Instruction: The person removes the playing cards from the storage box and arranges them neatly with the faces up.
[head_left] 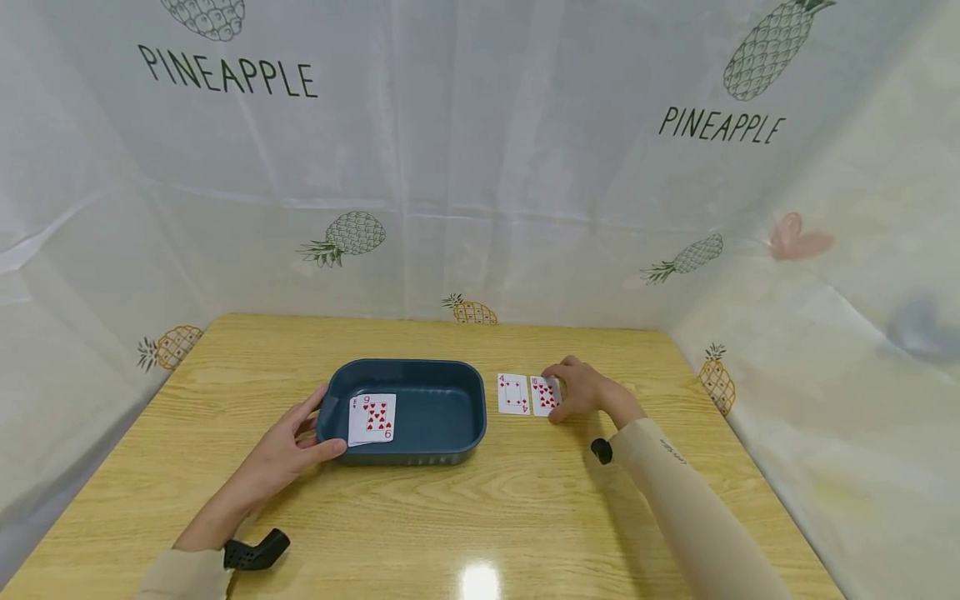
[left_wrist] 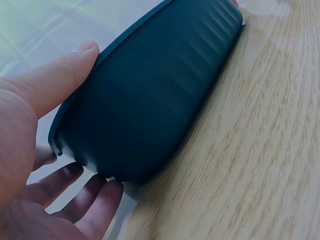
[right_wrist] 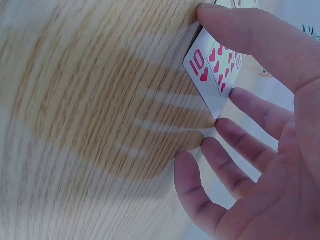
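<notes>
At its left end, my left hand (head_left: 283,450) holds a dark blue rectangular tray (head_left: 442,457), thumb on the near rim and fingers around the end wall. That same tray (left_wrist: 145,95) fills much of the left wrist view. Inside, at the left, lies a small stack of playing cards (head_left: 372,419) with a nine of hearts on top. My right hand (head_left: 588,390) grips a ten of hearts card (head_left: 544,397) by its edges, thumb at the near side. The card (right_wrist: 220,70) shows face up between thumb and fingers. Just left of it lies a four of diamonds card (head_left: 513,394).
Everything stands on a light wooden table (head_left: 450,525). A white curtain (head_left: 480,167) printed with pineapples hangs behind the table and along its sides. Black wrist-worn devices sit at my left wrist (head_left: 257,550) and right wrist (head_left: 602,451).
</notes>
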